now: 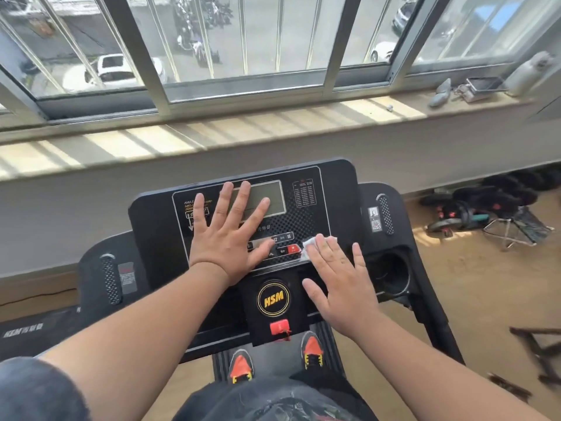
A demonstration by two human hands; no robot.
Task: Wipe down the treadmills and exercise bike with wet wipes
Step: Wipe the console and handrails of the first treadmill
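Note:
A black treadmill console (337, 189) with a grey display and an "HSM" badge stands in front of me, below the window. My left hand (229, 230) lies flat on the console, fingers spread over the display and the button row. My right hand (340, 281) presses flat with straight fingers on a white wet wipe (311, 243) at the console's lower right edge. Only the wipe's far end shows past my fingertips. A red safety key (280, 327) sits under the badge.
A cup holder (391, 275) is set in the console's right wing. Dumbbells and a folded metal stand (491, 214) lie on the wooden floor at right. The window sill (212, 138) runs behind the console, with small objects (473, 88) at its right end. My orange shoes (312, 349) stand on the belt.

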